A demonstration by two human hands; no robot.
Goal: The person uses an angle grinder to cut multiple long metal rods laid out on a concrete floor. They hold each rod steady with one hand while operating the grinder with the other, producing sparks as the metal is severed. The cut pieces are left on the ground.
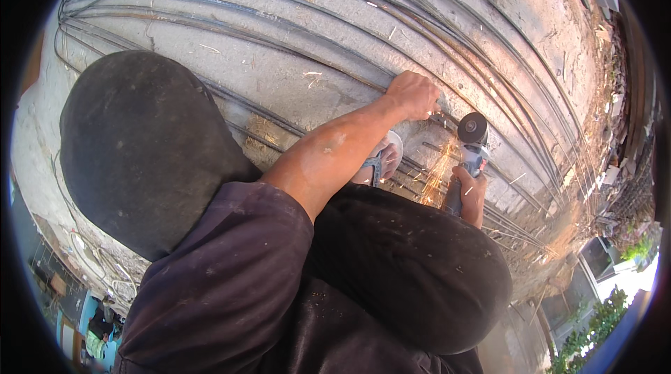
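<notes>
My left hand (414, 96) is closed in a fist around a thin steel rod (363, 81) lying just above the concrete. To its right, my right hand (473, 193) grips the body of an angle grinder (475, 157). The grinder's dark round disc (472, 126) sits close to the rod's end beyond my left fist; exact contact is hard to make out. Orange sparks (440, 173) spray from near the disc back toward my right knee. My sandalled foot (388, 153) rests between the two hands, partly covered by my left forearm.
Several long steel rods (258, 12) run across the concrete floor (231, 59), bent into loops at the far left. Rubble and planks (632, 87) line the right edge. Green plants (594, 332) grow at lower right. Another person (99, 328) is at lower left.
</notes>
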